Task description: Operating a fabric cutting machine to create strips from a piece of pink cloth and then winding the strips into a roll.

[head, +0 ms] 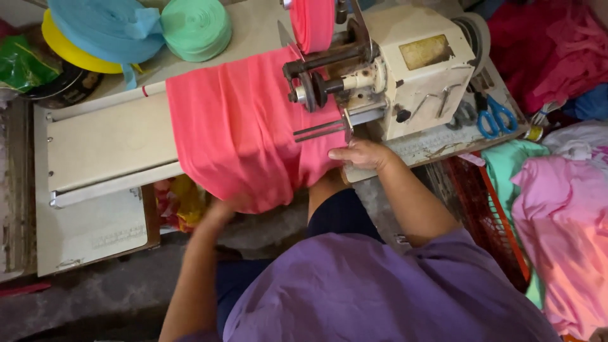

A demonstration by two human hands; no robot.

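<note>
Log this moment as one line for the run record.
right hand: pressing coral fabric at cream machine | left hand: under fabric's hanging edge, blurred | blue scissors on machine table

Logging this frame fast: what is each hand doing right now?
Left hand: blurred at the lower edge of the coral-pink knit fabric; grip cannot be told.
Right hand: fingers curled, pressing the fabric beside the cream sewing machine.

Coral-pink fabric (244, 130) drapes over the machine's arm, its lower edge hanging.
</note>
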